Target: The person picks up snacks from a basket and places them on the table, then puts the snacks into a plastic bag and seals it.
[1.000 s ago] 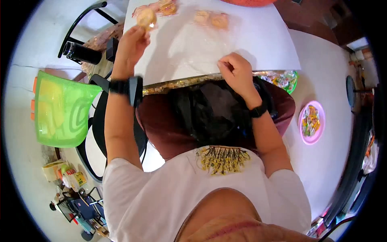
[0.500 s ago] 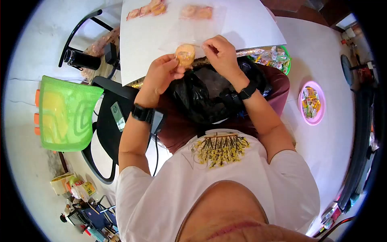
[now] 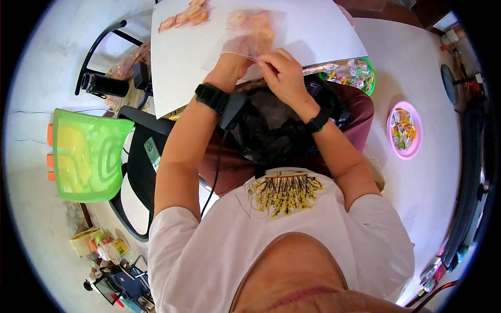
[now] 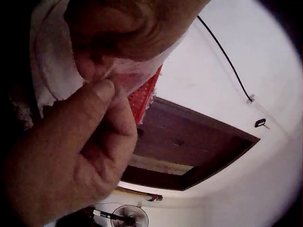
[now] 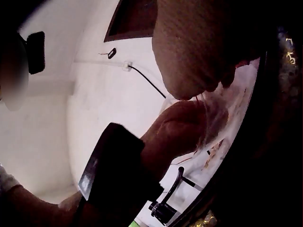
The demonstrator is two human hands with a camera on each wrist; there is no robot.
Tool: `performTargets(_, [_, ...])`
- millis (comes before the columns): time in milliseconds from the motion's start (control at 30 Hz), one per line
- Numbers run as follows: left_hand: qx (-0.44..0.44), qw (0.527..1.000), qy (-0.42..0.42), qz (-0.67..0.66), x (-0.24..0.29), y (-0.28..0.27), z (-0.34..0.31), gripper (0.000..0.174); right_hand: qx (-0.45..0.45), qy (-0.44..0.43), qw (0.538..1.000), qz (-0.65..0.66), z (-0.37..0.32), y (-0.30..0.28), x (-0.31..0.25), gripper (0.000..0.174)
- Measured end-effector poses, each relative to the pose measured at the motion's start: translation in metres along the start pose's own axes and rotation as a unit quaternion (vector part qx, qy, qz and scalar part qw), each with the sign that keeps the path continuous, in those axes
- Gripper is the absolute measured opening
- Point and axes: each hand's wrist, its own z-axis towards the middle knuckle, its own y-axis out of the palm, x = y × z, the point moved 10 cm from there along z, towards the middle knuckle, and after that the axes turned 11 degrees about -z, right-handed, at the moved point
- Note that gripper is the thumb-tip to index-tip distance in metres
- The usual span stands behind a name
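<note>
A clear plastic bag [image 3: 278,30] lies at the near edge of the white table, its mouth towards the person. My left hand [image 3: 236,58] reaches inside it, and the film covers the fingers. At those fingertips is a round wrapped cookie [image 3: 264,38], next to other round wrapped cookies [image 3: 245,20] in the bag's far part. Thumb and fingers of my right hand [image 3: 286,73] pinch the bag's mouth edge; the left wrist view shows this thumb [image 4: 102,90] on the film close up.
More wrapped cookies [image 3: 182,18] lie at the table's far left. A black plastic bag [image 3: 271,125] sits on the lap under the table edge. Green [image 3: 373,78] and pink [image 3: 417,130] basins with small packets stand to the right, a green-backed chair [image 3: 91,156] to the left.
The left hand has brought the cookie from the table's far left to the near middle, then into the clear bag. The right hand stays near the bag's mouth. The view has shifted slightly.
</note>
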Motion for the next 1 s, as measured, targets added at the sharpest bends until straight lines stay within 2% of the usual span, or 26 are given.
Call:
performTargets(33, [-0.031,0.953,0.106,0.281,0.021,0.01,0.006,0.015,0.007,-0.005,1.0,0.007,0.0,-0.001,0.0,0.008])
performTargets(67, [-0.059,0.818,0.204,0.535,0.031,0.03,0.006,0.016,-0.001,0.003,1.0,0.005,-0.001,0.0,0.003,0.008])
performTargets(167, [-0.052,0.821,0.219,0.525,0.032,0.042,0.022,0.019,-0.019,0.017,1.0,0.0,-0.004,0.003,0.009,0.008])
performTargets(233, [-0.012,0.943,0.179,0.279,-0.001,0.02,0.048,0.018,-0.028,0.013,1.0,-0.002,-0.005,0.005,0.012,0.009])
performTargets(300, [0.019,0.972,0.182,0.149,-0.034,0.007,0.066,0.018,-0.029,0.029,0.999,0.005,-0.005,0.001,0.015,0.011])
performTargets(333, [0.028,0.965,0.21,0.152,-0.029,0.009,0.066,0.019,-0.029,0.037,0.999,0.008,-0.005,0.0,0.018,0.011])
performTargets(400, [0.063,0.987,0.144,0.024,-0.042,0.001,0.072,0.022,-0.025,0.034,0.999,0.018,-0.007,-0.001,0.02,0.013])
performTargets(433, [0.085,0.99,0.047,-0.106,-0.031,0.009,0.061,0.024,-0.023,0.033,0.999,0.023,-0.007,-0.002,0.022,0.014])
performTargets(467, [0.106,0.965,-0.052,-0.234,-0.032,0.019,0.052,0.026,-0.022,0.026,0.999,0.025,-0.008,-0.002,0.023,0.015])
performTargets(567, [0.139,0.945,-0.022,-0.294,-0.021,0.026,0.049,0.031,-0.028,0.019,0.999,0.027,-0.009,0.0,0.026,0.015])
performTargets(667, [0.102,0.934,0.037,-0.342,0.0,0.034,0.044,0.037,-0.052,0.029,0.998,0.014,-0.009,0.002,0.027,0.014])
performTargets(700, [0.088,0.978,0.172,-0.082,0.03,0.029,0.038,0.037,-0.059,0.026,0.998,0.001,-0.008,0.001,0.026,0.014])
performTargets(733, [0.065,0.936,0.292,0.186,0.047,0.035,0.026,0.037,-0.067,0.023,0.997,-0.011,-0.007,0.001,0.026,0.013])
performTargets(767, [0.038,0.812,0.385,0.437,0.047,0.056,0.015,0.037,-0.072,0.023,0.997,-0.015,-0.007,0.001,0.026,0.012])
performTargets(800, [0.033,0.897,0.327,0.296,0.032,0.039,0.025,0.036,-0.078,0.023,0.997,-0.019,-0.006,0.0,0.027,0.011])
performTargets(833, [0.028,0.955,0.258,0.145,0.02,0.028,0.032,0.036,-0.084,0.022,0.996,-0.022,-0.006,0.0,0.028,0.01])
performTargets(900, [0.025,0.993,0.111,-0.014,-0.01,0.016,0.039,0.034,-0.077,0.019,0.997,-0.016,-0.003,-0.002,0.031,0.009])
performTargets(967, [0.038,0.999,-0.029,-0.024,0.006,0.021,0.009,0.034,-0.073,0.021,0.997,-0.012,-0.001,0.0,0.033,0.009])
performTargets(1000, [0.004,0.998,0.017,0.058,0.013,0.022,-0.002,0.032,-0.073,0.025,0.997,-0.01,0.0,0.001,0.035,0.008])
